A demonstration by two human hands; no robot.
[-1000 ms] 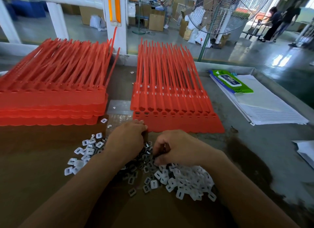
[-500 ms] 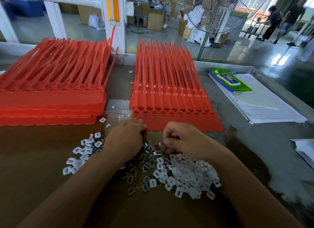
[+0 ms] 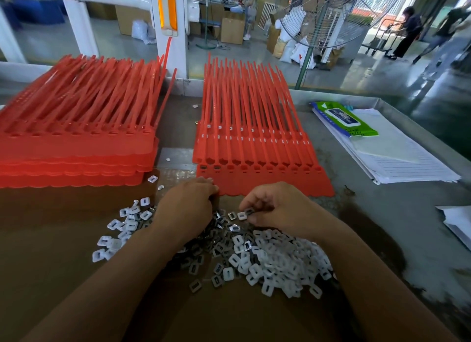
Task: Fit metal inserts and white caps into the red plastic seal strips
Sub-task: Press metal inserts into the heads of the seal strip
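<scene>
Strips point(image 3: 254, 127), red and joined side by side in a flat mat, lie at twelve o'clock from the hands. Their thin tails point away toward the rail and their square heads sit in a row at the near edge. Two heads at the left end of the front row show a dark fill, and the others in that row look plain red.

The right hand point(image 3: 277, 209) hovers just short of the mat's near edge. Its thumb and forefinger are pinched narrow on one small piece point(image 3: 249, 211), pale-rimmed with a dark middle; cap or insert, I cannot tell. The left hand point(image 3: 188, 209) sits at nine o'clock of it, knuckles up. Its fingers are curled under, with the tips at the mat's near-left corner, and whether it holds anything is hidden.

Under the hands and at six o'clock of them spreads the heap. White caps point(image 3: 280, 265) lie mostly toward four o'clock and dark inserts point(image 3: 204, 242) bunch beside the left wrist. A thinner scatter of caps sits out at eight o'clock. All of it rests on brown cardboard point(image 3: 51, 278) laid over a grey table point(image 3: 407, 239).

At ten o'clock stands a stack point(image 3: 76, 147) of more red mats, several deep. At two o'clock lies a sheaf of lined papers point(image 3: 407, 168) with a green wipes pack point(image 3: 344, 118) on its far end. Beyond the table, a white post point(image 3: 168, 48) rises at twelve, a pedestal fan point(image 3: 331, 17) stands at one, and people point(image 3: 407, 28) are at the far right.
</scene>
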